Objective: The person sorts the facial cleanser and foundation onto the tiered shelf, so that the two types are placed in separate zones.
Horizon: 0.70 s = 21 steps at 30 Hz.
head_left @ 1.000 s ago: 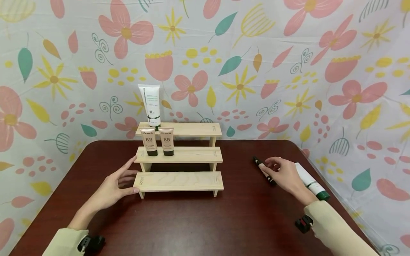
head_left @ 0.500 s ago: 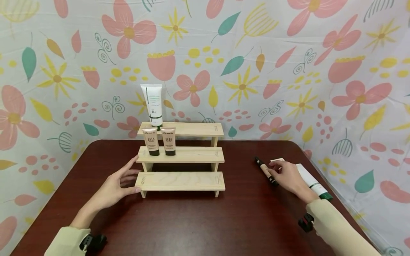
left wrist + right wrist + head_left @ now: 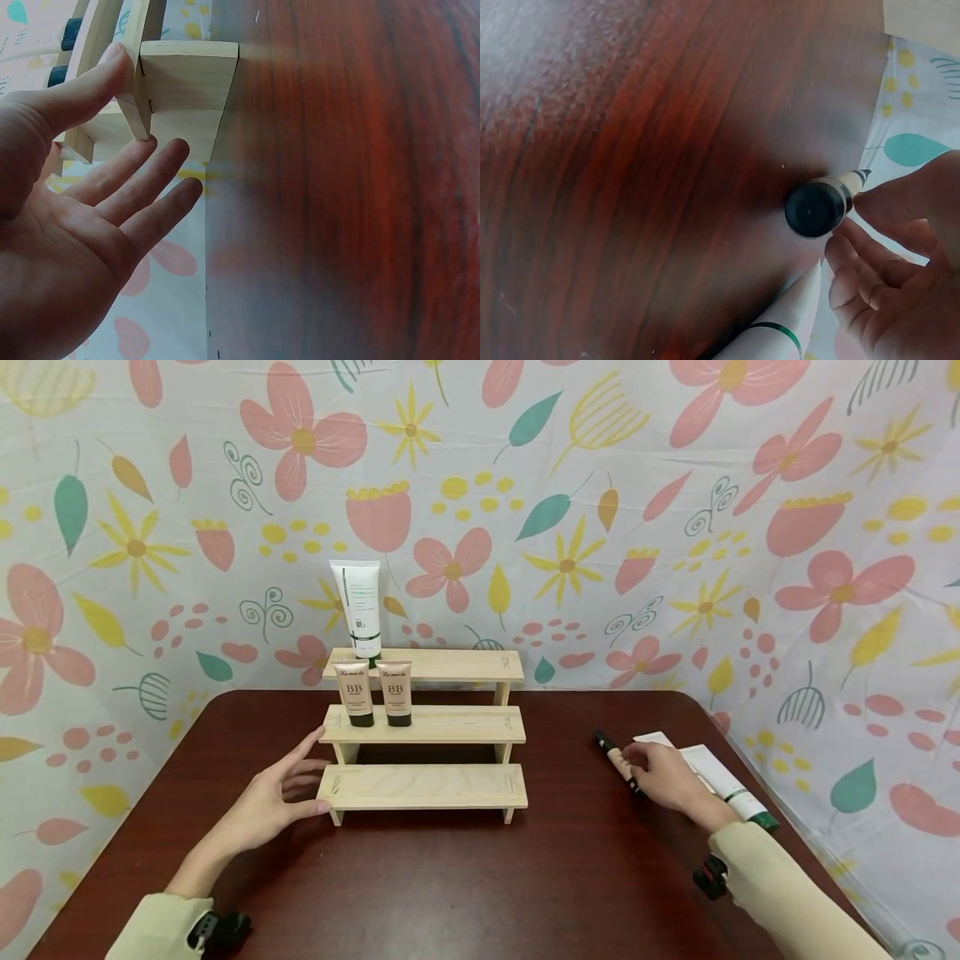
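My right hand [image 3: 663,774] pinches a beige tube with a black cap [image 3: 619,763] lying on the table at the right. In the right wrist view the round black cap [image 3: 814,209] faces the camera, with thumb and fingers on either side of the tube. My left hand [image 3: 262,806] rests against the left end of a three-tier wooden stand [image 3: 427,786], fingers extended and thumb at the lowest shelf. Two small beige BB cream tubes [image 3: 356,692] stand on the middle shelf. A white tube with a green cap [image 3: 360,606] stands upright on the top shelf, at its left.
Behind the right hand a white tube with a green cap [image 3: 723,781] lies near the table's right edge. Another white piece [image 3: 652,739] shows just beyond the hand, partly hidden. A flower-patterned cloth [image 3: 570,468] hangs behind the dark red-brown table [image 3: 420,893].
The right hand has lowered onto the beige tube, and its fingers have closed about it. The left hand and the stand stay put; the head view has shifted slightly.
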Motion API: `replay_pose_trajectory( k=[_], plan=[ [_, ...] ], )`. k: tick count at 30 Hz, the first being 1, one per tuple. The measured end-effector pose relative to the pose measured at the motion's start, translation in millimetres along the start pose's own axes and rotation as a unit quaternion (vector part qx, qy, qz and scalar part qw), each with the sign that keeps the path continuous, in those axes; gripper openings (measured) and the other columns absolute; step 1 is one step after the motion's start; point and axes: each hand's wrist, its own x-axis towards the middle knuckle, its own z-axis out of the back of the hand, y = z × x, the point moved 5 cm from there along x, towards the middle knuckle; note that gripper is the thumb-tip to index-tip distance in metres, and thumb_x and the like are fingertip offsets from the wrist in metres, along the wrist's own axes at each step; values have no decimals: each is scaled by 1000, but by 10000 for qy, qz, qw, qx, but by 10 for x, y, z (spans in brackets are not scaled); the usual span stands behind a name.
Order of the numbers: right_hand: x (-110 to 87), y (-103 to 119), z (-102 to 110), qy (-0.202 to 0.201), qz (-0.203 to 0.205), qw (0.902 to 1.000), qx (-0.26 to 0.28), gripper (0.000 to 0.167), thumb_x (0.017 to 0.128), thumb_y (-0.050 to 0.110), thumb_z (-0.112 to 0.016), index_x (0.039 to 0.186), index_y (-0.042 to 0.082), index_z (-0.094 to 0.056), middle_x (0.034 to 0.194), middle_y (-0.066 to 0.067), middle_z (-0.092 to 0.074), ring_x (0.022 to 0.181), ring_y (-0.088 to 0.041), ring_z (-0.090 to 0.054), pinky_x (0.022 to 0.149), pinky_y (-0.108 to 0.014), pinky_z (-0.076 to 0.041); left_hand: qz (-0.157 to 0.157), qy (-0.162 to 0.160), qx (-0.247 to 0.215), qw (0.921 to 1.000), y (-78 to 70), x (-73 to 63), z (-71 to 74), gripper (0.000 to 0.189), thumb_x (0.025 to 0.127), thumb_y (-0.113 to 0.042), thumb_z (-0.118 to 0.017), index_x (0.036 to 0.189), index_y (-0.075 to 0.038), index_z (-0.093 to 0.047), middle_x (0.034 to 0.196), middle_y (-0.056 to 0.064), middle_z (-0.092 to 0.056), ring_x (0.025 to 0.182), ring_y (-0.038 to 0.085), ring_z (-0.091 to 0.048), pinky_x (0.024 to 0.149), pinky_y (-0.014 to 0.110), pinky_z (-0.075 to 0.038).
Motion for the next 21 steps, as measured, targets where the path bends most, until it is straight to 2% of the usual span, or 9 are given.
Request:
replay_pose_trajectory(
  k=[6, 10, 18, 21],
  plan=[
    [-2, 3, -12, 79, -92, 9999, 101, 19, 94, 3, -75, 111, -3, -73, 89, -5, -70, 76, -17, -63, 72, -42, -54, -44, -23, 16, 10000, -17, -15, 7, 109, 88, -7, -87, 170, -31, -21, 142, 25, -61, 123, 40, -65, 99, 53, -55],
    [13, 17, -45, 324, -218, 9989, 267, 29, 92, 8, -78, 115, -7, -71, 83, -2, -67, 67, -14, -59, 65, -37, -50, -5, -10, 36, 10000, -18, -27, 2, 108, 89, -9, -87, 171, -31, -20, 143, 26, -60, 124, 41, -64, 100, 55, -54],
    [-2, 64, -79, 786, -266, 9956, 442, 27, 89, 11, -81, 111, -3, -74, 78, 1, -64, 62, -13, -56, 61, -33, -48, -88, -3, -10, 10000, -51, -24, -3, 108, 89, -8, -87, 171, -29, -20, 142, 26, -60, 123, 41, -64, 99, 55, -54],
    [-17, 106, -97, 983, -166, 9936, 534, 29, 87, 12, -83, 111, -1, -73, 77, 2, -62, 62, -13, -55, 60, -32, -48, -105, -3, -1, 9999, -65, -24, 7, 108, 88, -7, -87, 171, -28, -20, 141, 26, -61, 122, 41, -65, 99, 54, -55]
  ],
)
